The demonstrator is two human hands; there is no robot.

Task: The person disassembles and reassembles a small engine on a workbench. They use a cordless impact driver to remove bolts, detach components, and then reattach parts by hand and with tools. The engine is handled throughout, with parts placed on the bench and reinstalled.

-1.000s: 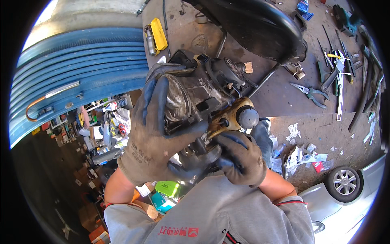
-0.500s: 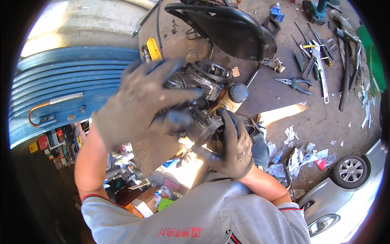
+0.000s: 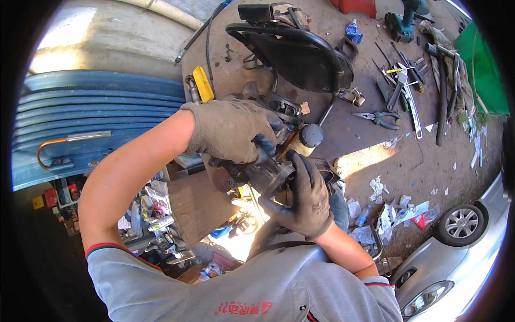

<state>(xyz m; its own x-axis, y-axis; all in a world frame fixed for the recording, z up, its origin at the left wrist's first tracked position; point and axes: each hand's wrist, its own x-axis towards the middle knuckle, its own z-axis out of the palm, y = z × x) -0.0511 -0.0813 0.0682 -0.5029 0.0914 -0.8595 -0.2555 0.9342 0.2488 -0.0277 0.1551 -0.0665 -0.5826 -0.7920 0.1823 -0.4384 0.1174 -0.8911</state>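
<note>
**Both gloved hands clamped on a greasy engine part, work looks mid-way**

At the far left a blue corrugated shutter (image 3: 80, 107) with a curved orange handle (image 3: 53, 147) fills the edge of the view. Next comes the left hand (image 3: 230, 131) in a grey work glove, its grip closed over the top of a dark, oily engine assembly (image 3: 268, 169), fingers curled down its near side. The assembly is held up in front of the person's chest, above the clutter on the ground and short of the counter (image 3: 354, 134).

Just right of centre, the right hand (image 3: 306, 201) in a darker glove wraps the assembly from below, its grip shut around the lower housing with the thumb pressing upward. A small pale reservoir with a black cap (image 3: 307, 138) sits just beyond the fingers.

To the right, pliers (image 3: 378, 118), wrenches (image 3: 399, 88) and other loose tools lie spread on the counter, none in hand. Judging by that, the part is already free and being turned or inspected; any fitting or stripping seems left to do.
</note>
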